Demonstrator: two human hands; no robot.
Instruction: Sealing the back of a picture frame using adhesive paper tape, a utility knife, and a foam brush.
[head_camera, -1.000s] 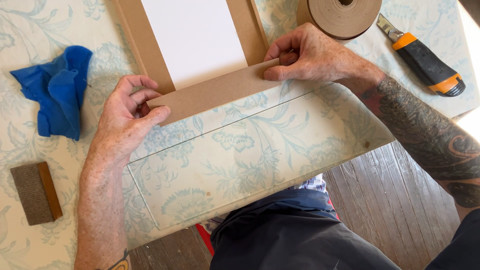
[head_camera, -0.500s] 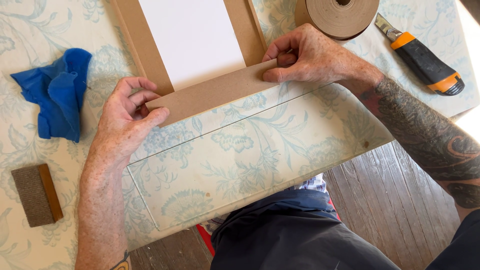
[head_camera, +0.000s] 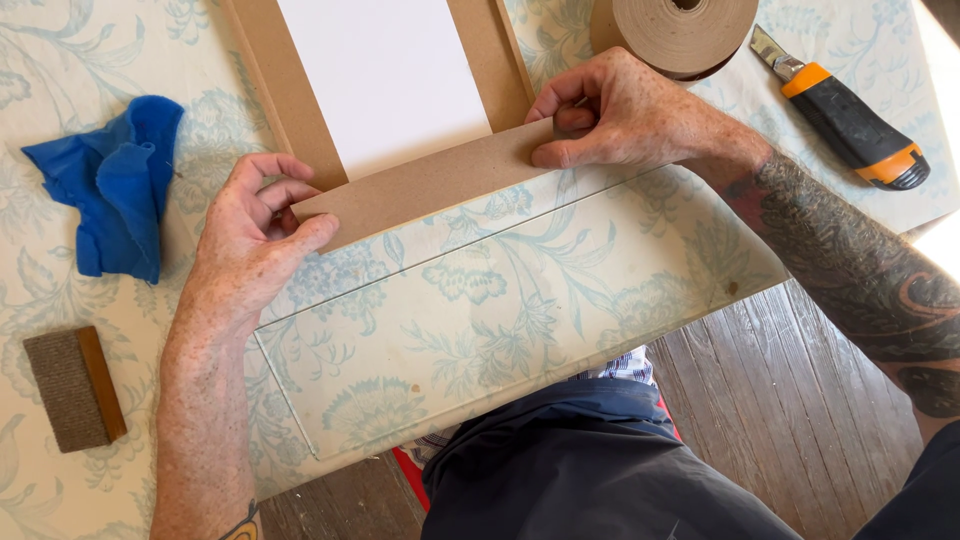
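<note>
From the head camera, a strip of brown paper tape (head_camera: 425, 185) lies slanted across the near edge of a white panel (head_camera: 385, 75), which is already bordered along both long sides by the same brown tape. The left hand (head_camera: 250, 245) pins the strip's left end, thumb under the corner and fingers curled over it. The right hand (head_camera: 615, 115) presses the strip's right end flat with thumb and fingertips; both hands are closed onto the strip, one at each end, well apart.

As a judgement: if one hand presses before the other has squared its end, the strip could set crooked against the panel's edge, or buckle in the middle where nothing holds it.

The strip is matte, stiff and straight-cut. Beyond its right end sits a thick roll of brown tape (head_camera: 675, 30), and farther right of that an orange-and-black utility knife (head_camera: 845, 115) with its blade out. Left of the strip lies a crumpled blue cloth (head_camera: 115, 185), soft and folded, and nearer the person a small rectangular block (head_camera: 75, 385) with a coarse grey face and a wooden edge. The surface (head_camera: 450, 330) wears a pale floral covering, faintly creased; dark floorboards (head_camera: 790, 410) show below.
</note>
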